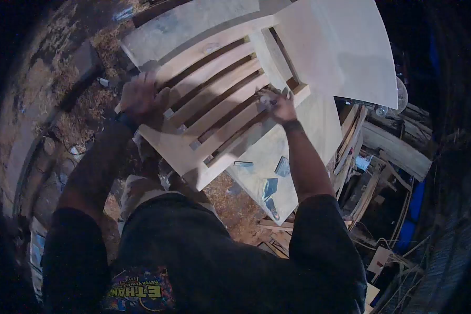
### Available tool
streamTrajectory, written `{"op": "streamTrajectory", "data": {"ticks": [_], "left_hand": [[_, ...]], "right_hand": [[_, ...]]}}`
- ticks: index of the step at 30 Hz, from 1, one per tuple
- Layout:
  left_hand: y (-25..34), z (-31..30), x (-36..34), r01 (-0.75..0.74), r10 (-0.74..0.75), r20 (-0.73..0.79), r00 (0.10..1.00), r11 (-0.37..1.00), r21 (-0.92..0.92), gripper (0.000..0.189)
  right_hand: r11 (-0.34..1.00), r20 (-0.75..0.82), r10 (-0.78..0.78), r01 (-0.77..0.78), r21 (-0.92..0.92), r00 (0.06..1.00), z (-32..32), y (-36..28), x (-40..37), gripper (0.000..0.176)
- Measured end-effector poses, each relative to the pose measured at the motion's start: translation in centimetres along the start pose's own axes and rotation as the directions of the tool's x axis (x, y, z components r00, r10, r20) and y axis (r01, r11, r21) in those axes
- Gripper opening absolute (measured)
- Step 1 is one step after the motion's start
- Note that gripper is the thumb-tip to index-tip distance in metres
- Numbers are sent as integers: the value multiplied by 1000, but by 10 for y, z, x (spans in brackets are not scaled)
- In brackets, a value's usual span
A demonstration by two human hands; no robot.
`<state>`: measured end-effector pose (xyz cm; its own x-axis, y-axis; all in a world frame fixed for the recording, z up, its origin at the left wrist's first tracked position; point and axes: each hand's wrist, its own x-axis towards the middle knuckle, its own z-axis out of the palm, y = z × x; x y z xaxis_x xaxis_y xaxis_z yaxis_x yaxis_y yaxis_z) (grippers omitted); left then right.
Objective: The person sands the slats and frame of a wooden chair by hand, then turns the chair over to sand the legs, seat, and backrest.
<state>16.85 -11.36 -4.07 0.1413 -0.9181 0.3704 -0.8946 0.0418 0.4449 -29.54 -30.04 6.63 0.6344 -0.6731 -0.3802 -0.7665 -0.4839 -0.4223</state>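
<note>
A pale slatted wooden panel [212, 104], with several slats between two end rails, lies tilted across a work board in front of me. My left hand [141, 97] grips its left edge, thumb lying on the wood and fingers curled by the outer side. Over the slats near the right rail, my right hand [278, 106] is closed, with its fingertips against the wood. Whatever sits in its fingers is too small and blurred to name. Small dark flat pieces [282, 166] lie on the work board [314, 131] below the right forearm.
A large smooth wooden sheet [358, 52] projects at the upper right. Scrap timber [392, 149] is heaped to the right of the work board. Rough ground [63, 120] with debris lies on the left, and brown shavings [233, 209] cover the floor near my body.
</note>
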Motion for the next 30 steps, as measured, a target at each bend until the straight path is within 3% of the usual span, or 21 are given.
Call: {"op": "streamTrajectory", "data": {"ticks": [1, 3, 4, 7, 9, 11, 13, 17, 18, 21, 22, 25, 27, 30], "left_hand": [[-6, 0, 5, 20, -20, 67, 998, 1000, -10, 69], [6, -9, 8, 9, -8, -15, 1000, 999, 52, 68], [11, -12, 5, 12, -8, -50, 999, 996, 83, 67], [8, -9, 7, -19, 21, -63, 998, 999, 30, 68], [7, -11, 9, -6, 6, -39, 999, 1000, 13, 69], [4, -10, 10, -37, 41, -52, 998, 997, 63, 70], [0, 2, 0, -96, 113, -90, 990, 981, 168, 71], [8, -11, 8, -20, 21, -23, 1000, 999, 47, 73], [13, -18, 12, 18, -19, 34, 999, 999, 35, 73], [12, -20, 17, 70, -72, 127, 989, 997, 17, 75], [10, -20, 13, 79, -81, 154, 985, 997, 17, 75], [11, -14, 8, -49, 52, -36, 998, 995, 83, 72], [17, -24, 19, 38, -37, 67, 997, 999, -16, 69], [26, -35, 20, 161, -152, 195, 969, 986, -34, 65]], "right_hand": [[1000, -61, 6, -7, -13, 998, 6, 15, 1, 53], [949, -155, -225, 180, -259, 962, 51, -7, -26, 52], [938, 13, -212, 207, -280, 977, 40, -49, -35, 51], [897, 139, -254, 287, -335, 957, 9, -23, -17, 50], [991, -59, -75, 68, -118, 995, -18, -7, 6, 41], [904, -168, -200, 116, -411, 965, 0, -13, 8, 39], [873, -69, -328, 275, -402, 942, 22, -40, -3, 39], [842, 213, -465, 504, -195, 859, 25, -77, 5, 49], [819, 138, -536, 553, -151, 833, 24, -42, 11, 45], [959, -20, -130, 120, -258, 991, -8, 0, 25, 42], [962, 64, -118, 130, -242, 991, -19, -13, 29, 41], [964, 187, -151, 187, -190, 971, 38, -50, 10, 39], [929, 115, -337, 350, -120, 935, 80, -106, -15, 36], [781, 202, -562, 595, -190, 802, 102, -119, -21, 37]]}}
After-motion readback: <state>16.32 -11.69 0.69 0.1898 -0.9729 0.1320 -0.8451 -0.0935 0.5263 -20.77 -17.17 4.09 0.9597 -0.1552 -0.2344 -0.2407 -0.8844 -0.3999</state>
